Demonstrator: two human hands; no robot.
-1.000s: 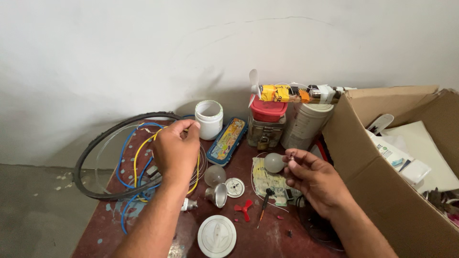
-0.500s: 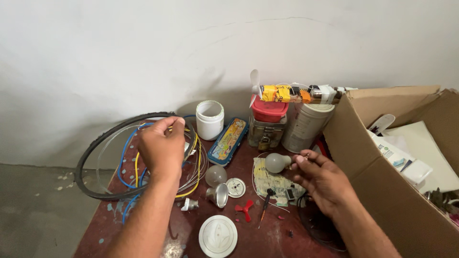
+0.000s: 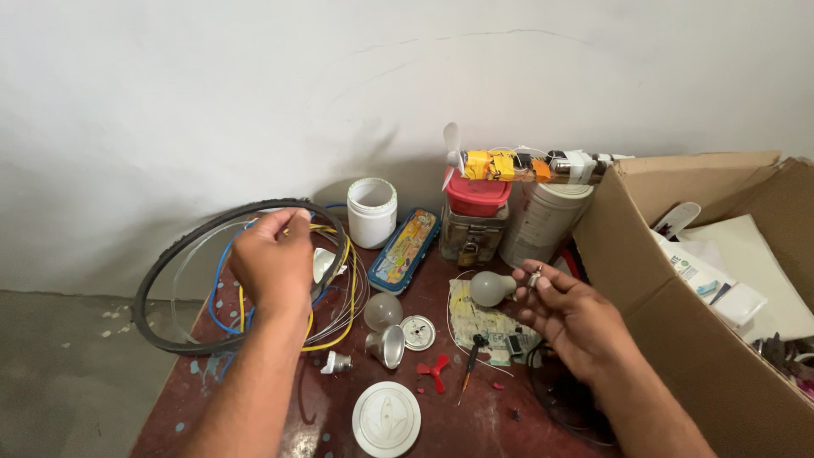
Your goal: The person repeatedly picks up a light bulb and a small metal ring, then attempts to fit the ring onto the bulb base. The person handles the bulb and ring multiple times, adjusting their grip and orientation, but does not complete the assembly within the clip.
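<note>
My left hand [image 3: 273,265] is raised over a tangle of blue, yellow and white wires [image 3: 335,293], its fingers pinched shut on a thin wire. My right hand [image 3: 570,318] hovers over a circuit board [image 3: 485,322] and holds a small metal part at its fingertips, beside a frosted light bulb [image 3: 488,288] that lies there. A black rubber ring [image 3: 174,271] circles the wires at the left.
A white jar [image 3: 371,212], a flat pencil tin [image 3: 405,251], a red-lidded jar [image 3: 475,219] and a grey tub [image 3: 543,222] line the wall. Bulb parts [image 3: 386,326], a round white cover [image 3: 387,419], a red propeller [image 3: 434,371] and a screwdriver [image 3: 469,363] lie in front. An open cardboard box [image 3: 678,322] stands at the right.
My left hand has moved left and away from me, lifting over the wire bundle. My right hand has stayed near the bulb, shifting only slightly.
</note>
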